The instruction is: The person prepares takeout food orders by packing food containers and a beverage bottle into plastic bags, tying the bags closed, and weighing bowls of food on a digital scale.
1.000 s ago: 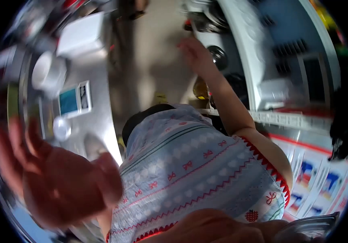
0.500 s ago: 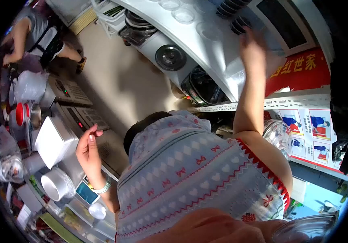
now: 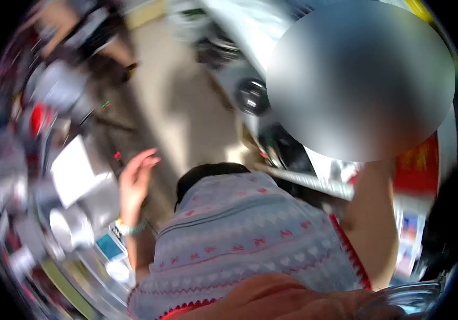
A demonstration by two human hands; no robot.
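My left hand [image 3: 138, 178] hangs in the air with its fingers apart and slightly bent, holding nothing. A bracelet [image 3: 131, 228] is on that wrist. Nearest to it on the left are a white square container [image 3: 73, 170] and a white round tub [image 3: 71, 228]. My right forearm [image 3: 370, 213] reaches up the right side. A large blurred oval covers my right hand, so its fingers and whatever they touch are hidden. A patterned apron [image 3: 239, 234] covers my front.
A white counter [image 3: 242, 24] runs along the upper middle, with a black round lid [image 3: 252, 96] beside it. Part of a red sign [image 3: 418, 165] shows at right. A small screen [image 3: 110, 247] stands at lower left. Another person [image 3: 61, 24] is at upper left.
The whole view has shifted and smeared with head motion. Half a second ago my right hand was at a stack of black round items on the counter; now it is hidden. My left hand stays empty.
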